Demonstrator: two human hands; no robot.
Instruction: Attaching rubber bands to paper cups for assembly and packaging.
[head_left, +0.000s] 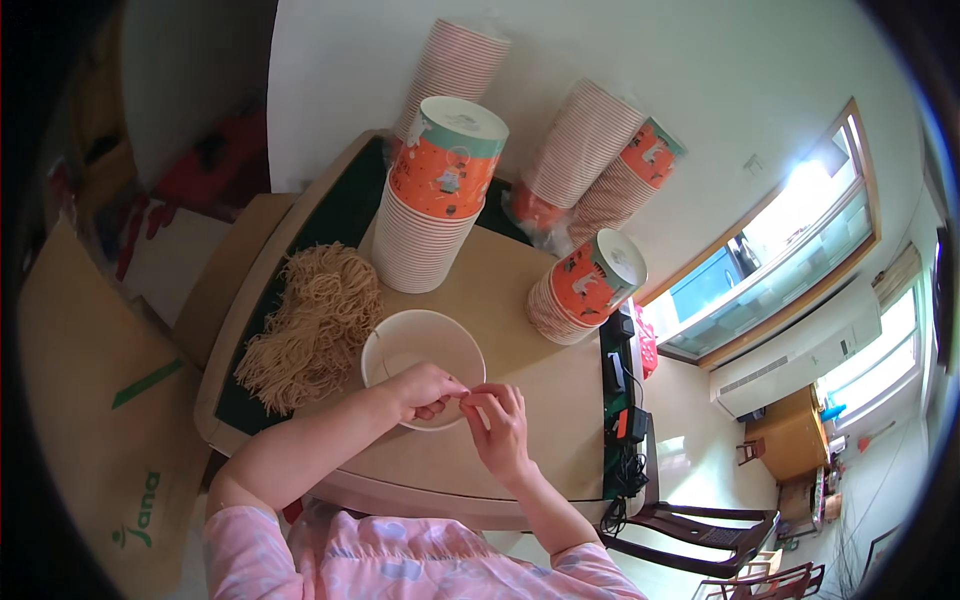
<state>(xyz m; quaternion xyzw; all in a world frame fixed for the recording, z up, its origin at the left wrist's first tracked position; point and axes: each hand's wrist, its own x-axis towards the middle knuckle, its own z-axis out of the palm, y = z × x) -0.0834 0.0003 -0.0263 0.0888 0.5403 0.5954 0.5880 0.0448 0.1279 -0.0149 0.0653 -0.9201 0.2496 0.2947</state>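
Observation:
A white paper bucket (pixel 423 325) stands with its mouth up near the front of the table. Over its near rim my left hand (pixel 428 390) and my right hand (pixel 497 420) meet at the fingertips, both closed in a pinch. A thin string (pixel 386 352) hangs inside the bucket and runs toward my left hand. What sits between the right fingertips is too small to make out. To the left of the bucket lies a tangled heap of beige strings (pixel 315 325). My left forearm partly covers the bucket's lower side.
Behind the bucket rises a tall upside-down stack of orange and green paper buckets (pixel 428 230); a shorter stack (pixel 575 295) is farther right. Bagged stacks (pixel 585 145) lean on the wall. A power strip with cables (pixel 628 425) runs along the right edge. A cardboard box (pixel 90 400) is at left.

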